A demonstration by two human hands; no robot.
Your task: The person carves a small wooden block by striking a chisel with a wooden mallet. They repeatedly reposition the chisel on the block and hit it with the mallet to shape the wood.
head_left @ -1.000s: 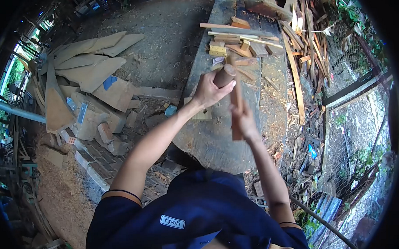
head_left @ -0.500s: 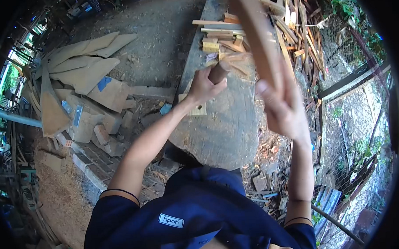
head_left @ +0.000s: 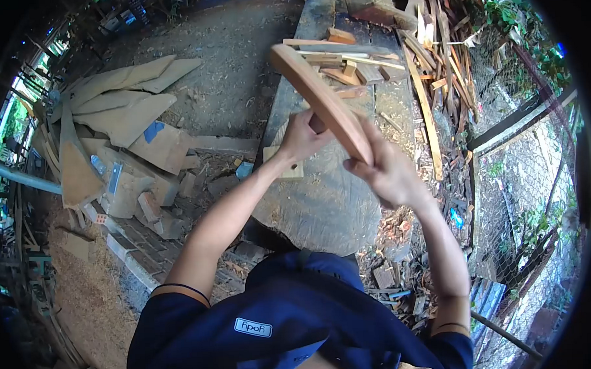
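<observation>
My right hand (head_left: 389, 171) grips a long flat wooden stick (head_left: 318, 99) by its near end; the stick slants up and to the left above the bench. My left hand (head_left: 300, 135) is closed around a brown round wooden piece (head_left: 317, 123), held upright on the grey worn workbench (head_left: 328, 196). The stick crosses just over the round piece and hides most of it. A small pale wooden block (head_left: 288, 168) lies on the bench under my left wrist.
Several wood offcuts and strips (head_left: 346, 62) are piled at the bench's far end. Long scrap slats (head_left: 435, 69) lean at the right by a wire fence (head_left: 537, 202). Flat boards (head_left: 123, 106) and bricks (head_left: 150, 206) lie on the dirt ground at left.
My right hand has swung the stick down from high at the right to just above the round piece. Before that it rose from low on the bench. My left hand stayed put.
</observation>
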